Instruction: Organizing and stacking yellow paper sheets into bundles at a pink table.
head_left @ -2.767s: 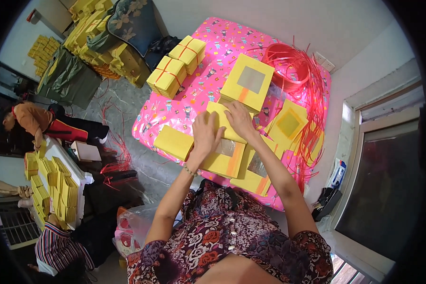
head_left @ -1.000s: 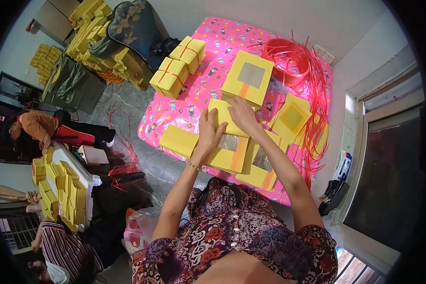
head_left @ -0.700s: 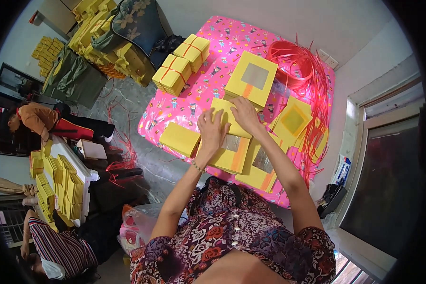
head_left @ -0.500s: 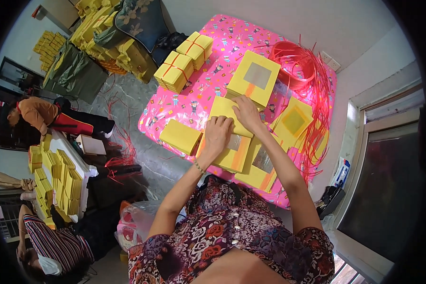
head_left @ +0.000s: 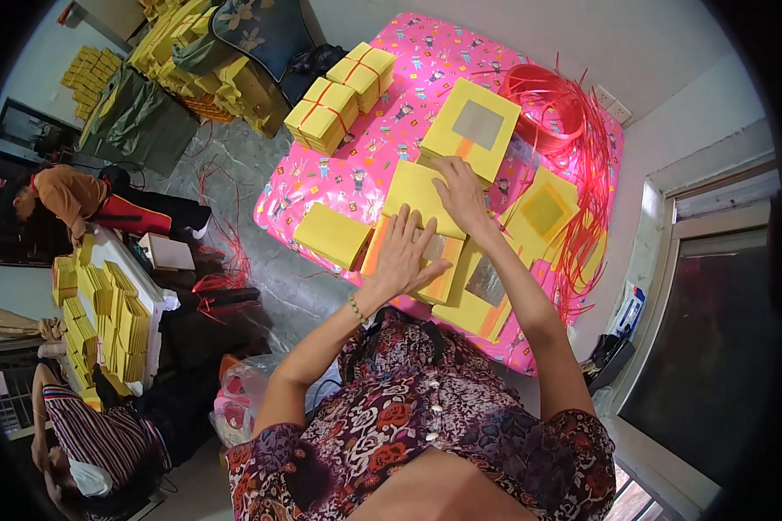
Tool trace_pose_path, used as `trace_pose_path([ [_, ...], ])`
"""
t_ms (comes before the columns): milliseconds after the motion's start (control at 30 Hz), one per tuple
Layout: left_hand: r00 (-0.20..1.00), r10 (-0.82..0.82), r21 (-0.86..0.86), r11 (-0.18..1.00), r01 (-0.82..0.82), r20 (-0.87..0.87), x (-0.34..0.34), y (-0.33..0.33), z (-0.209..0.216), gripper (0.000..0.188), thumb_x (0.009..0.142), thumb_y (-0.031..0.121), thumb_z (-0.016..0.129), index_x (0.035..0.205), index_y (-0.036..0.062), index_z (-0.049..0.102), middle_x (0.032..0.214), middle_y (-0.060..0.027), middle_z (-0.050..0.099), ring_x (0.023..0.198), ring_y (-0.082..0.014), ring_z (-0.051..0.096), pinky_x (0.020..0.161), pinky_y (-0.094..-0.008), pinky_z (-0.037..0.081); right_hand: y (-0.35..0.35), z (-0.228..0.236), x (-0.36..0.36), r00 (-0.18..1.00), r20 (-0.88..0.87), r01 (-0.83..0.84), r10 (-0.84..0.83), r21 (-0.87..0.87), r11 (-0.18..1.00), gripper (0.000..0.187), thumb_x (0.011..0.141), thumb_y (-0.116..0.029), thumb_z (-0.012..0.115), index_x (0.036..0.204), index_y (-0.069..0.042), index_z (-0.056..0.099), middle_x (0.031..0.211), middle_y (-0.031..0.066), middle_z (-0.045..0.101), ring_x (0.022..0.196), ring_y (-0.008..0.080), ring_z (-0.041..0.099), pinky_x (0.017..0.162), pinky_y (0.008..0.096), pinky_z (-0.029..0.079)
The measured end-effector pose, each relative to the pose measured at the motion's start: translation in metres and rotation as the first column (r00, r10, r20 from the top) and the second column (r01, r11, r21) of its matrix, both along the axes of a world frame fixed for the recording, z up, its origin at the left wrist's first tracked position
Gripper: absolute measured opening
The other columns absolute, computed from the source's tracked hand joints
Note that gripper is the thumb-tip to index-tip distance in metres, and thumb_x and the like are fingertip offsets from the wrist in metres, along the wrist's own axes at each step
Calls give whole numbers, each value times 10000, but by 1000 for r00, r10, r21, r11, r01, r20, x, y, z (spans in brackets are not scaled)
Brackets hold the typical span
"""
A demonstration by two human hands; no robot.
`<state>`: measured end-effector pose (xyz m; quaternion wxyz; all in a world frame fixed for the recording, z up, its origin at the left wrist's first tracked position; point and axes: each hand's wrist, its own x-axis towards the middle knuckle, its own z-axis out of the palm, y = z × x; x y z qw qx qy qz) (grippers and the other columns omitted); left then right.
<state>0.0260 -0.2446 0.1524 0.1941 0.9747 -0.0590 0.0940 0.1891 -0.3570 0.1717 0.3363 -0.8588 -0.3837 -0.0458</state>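
Note:
Yellow paper, which looks like joss paper, lies in stacks on the bed-like surface before me. My left hand (head_left: 404, 259) is flat with fingers spread, across the near part of a stack (head_left: 443, 289) with a silver patch and orange band. Over its far part lies a plain yellow fold of paper (head_left: 408, 184). The fingers of my right hand (head_left: 462, 193) stretch over the right side of that fold, touching it. Just beyond stands a taller stack with a silver square (head_left: 475, 127). To the left is a plain yellow stack (head_left: 332, 234); another silver-patched stack (head_left: 469, 319) sits at the near right.
Bundles tied with red strips (head_left: 323, 115) stand at the far left of the pink patterned cover (head_left: 274, 195). Red plastic strapping (head_left: 552, 104) coils at the far right and hangs down. Two people work at the left near a table with yellow stacks (head_left: 117, 317).
My left hand's fingers have straightened and spread out flat on the paper. My right hand stays on the fold, its fingers now more stretched. The view has shifted slightly.

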Motion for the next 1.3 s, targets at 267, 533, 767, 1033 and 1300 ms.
trace_pose_path([
  [267, 1000, -4, -32, 999, 4, 10, -3, 2, 1, 870, 837, 639, 607, 1409, -1, 464, 1369, -327, 419, 1381, -524, 277, 1143, -591, 241, -67, -27, -63, 947, 131, -270, 292, -168, 948, 420, 923, -171, 584, 1318, -41, 535, 1315, 145, 552, 1289, 332, 483, 1083, 504, 379],
  [533, 997, -66, -92, 994, 62, -42, -3, 16, 8, 840, 856, 638, 594, 1451, 65, 438, 1426, -293, 383, 1413, -474, 269, 1141, -582, 260, -81, -40, -65, 936, -58, -348, 348, -321, 881, 668, 969, -363, 517, 1544, -117, 280, 1614, 80, 252, 1499, 295, 188, 1194, 604, 51],
  [767, 988, -50, 190, 979, 77, -143, -21, 45, 19, 935, 888, 671, 503, 1498, -14, 325, 1572, -152, 316, 1482, -358, 209, 1189, -562, 143, -85, -44, -63, 934, -49, -351, 353, -293, 889, 648, 992, -376, 476, 1546, -112, 268, 1612, 83, 256, 1497, 301, 193, 1189, 612, 48],
  [1033, 967, -48, 81, 994, 70, -249, -19, 54, 15, 923, 889, 659, 515, 1503, -3, 322, 1572, -161, 306, 1476, -379, 208, 1190, -556, 150, -71, -8, -67, 933, 32, -319, 360, -395, 862, 720, 948, -475, 532, 1522, -99, 312, 1599, 76, 284, 1491, 258, 218, 1186, 617, 61],
  [1300, 955, -71, -23, 997, 68, -289, -19, 57, 16, 877, 910, 597, 545, 1519, 19, 294, 1584, -251, 201, 1480, -396, 185, 1191, -531, 175, -51, -20, -62, 884, -1, -422, 467, -433, 797, 730, 964, -549, 451, 1534, -120, 297, 1602, 76, 278, 1499, 259, 191, 1207, 563, 64],
])
